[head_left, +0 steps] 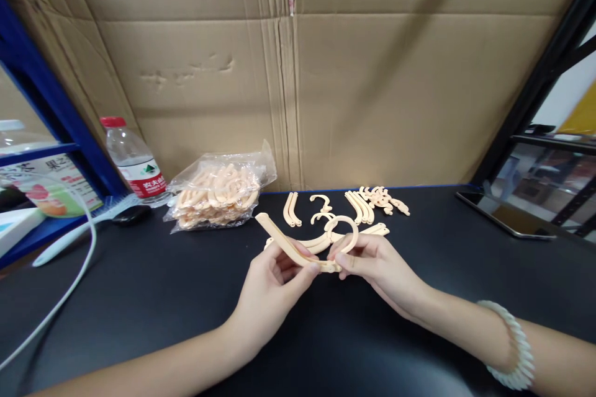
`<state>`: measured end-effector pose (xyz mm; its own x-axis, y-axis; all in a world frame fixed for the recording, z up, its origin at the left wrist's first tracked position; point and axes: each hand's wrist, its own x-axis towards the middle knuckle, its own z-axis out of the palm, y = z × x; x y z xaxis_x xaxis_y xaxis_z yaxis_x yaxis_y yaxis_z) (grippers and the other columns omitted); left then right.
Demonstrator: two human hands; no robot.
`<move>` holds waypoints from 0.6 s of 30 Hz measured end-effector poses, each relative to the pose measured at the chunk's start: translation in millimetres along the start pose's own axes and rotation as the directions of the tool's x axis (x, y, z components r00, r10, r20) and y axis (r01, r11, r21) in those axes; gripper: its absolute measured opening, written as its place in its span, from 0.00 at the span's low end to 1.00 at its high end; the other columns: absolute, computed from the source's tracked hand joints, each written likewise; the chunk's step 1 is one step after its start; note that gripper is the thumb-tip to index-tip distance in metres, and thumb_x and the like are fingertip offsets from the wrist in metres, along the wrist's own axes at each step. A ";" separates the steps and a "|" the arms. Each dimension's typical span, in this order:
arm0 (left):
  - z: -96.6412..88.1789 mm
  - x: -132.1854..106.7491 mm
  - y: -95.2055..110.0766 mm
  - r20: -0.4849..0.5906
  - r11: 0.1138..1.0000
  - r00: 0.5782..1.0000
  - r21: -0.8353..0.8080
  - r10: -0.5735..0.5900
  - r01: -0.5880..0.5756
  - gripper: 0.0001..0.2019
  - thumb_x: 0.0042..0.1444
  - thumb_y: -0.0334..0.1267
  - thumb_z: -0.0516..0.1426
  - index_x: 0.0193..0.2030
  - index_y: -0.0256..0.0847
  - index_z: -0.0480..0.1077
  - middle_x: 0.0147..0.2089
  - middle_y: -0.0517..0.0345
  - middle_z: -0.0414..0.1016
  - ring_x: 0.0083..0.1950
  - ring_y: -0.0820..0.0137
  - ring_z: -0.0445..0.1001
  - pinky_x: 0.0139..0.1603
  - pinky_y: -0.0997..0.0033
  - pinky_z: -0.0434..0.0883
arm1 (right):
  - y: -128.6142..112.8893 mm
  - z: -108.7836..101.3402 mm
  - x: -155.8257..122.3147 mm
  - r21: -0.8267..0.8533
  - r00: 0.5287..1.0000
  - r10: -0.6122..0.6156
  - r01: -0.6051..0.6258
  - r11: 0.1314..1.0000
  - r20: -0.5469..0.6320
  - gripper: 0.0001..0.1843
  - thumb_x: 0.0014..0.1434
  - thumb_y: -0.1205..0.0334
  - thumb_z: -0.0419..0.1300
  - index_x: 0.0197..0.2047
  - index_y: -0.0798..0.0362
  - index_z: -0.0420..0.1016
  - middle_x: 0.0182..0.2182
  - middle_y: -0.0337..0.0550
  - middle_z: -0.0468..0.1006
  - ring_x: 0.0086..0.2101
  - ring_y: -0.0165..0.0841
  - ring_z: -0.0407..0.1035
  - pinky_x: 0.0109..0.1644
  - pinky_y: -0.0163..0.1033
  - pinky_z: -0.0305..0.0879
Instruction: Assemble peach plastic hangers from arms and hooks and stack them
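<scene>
My left hand (pixel 277 282) is closed around a peach-coloured plastic hanger arm (pixel 282 240), a curved strip whose free end points up and left. Between the fingers of my right hand (pixel 379 263) is a matching hanger hook (pixel 351 229), its round curve upward. The hook's base meets the arm's end at my fingertips; whether the two are joined I cannot tell. Just behind my hands lie more arms (pixel 379 230), partly hidden by them. Farther back are two loose hooks (pixel 320 200), a pair of arms (pixel 291 208), several arms side by side (pixel 359 208) and a heap of hooks (pixel 384 197).
A clear plastic bag (pixel 216 192) full of peach pieces sits at the back left, beside a red-capped bottle (pixel 135 161). A white cable (pixel 90 248) and a pale-handled brush (pixel 69 242) lie at left. A phone (pixel 503 216) rests at right. Cardboard (pixel 419 105) stands behind the black table (pixel 139 298).
</scene>
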<state>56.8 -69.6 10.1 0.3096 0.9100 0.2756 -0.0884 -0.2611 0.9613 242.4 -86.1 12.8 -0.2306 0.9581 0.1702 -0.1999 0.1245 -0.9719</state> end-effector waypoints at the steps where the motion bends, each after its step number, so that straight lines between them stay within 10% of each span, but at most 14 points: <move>1: 0.0 0.0 -0.6 -0.002 1.000 1.000 -0.007 -0.013 0.013 0.12 0.49 0.39 0.64 0.35 0.38 0.67 0.37 0.54 0.76 0.40 0.64 0.78 0.43 0.65 0.76 | -0.3 0.1 0.3 -0.032 1.000 -0.016 0.016 0.999 -0.009 0.15 0.49 0.52 0.71 0.28 0.55 0.77 0.28 0.41 0.74 0.29 0.30 0.65 0.34 0.35 0.63; 18: 4.2 -0.9 1.1 0.189 0.967 0.964 -0.136 -0.187 0.215 0.17 0.50 0.40 0.66 0.33 0.40 0.59 0.28 0.63 0.75 0.31 0.72 0.77 0.35 0.73 0.74 | 1.9 -0.7 5.5 -0.153 0.995 -0.061 0.073 0.985 0.082 0.16 0.51 0.51 0.69 0.30 0.55 0.72 0.24 0.38 0.74 0.24 0.29 0.68 0.28 0.33 0.67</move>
<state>60.4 -72.0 10.9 0.4944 0.8650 0.0854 -0.1475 -0.0134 0.9890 241.5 -80.5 11.7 -0.2953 0.9242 0.2423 -0.0679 0.2326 -0.9702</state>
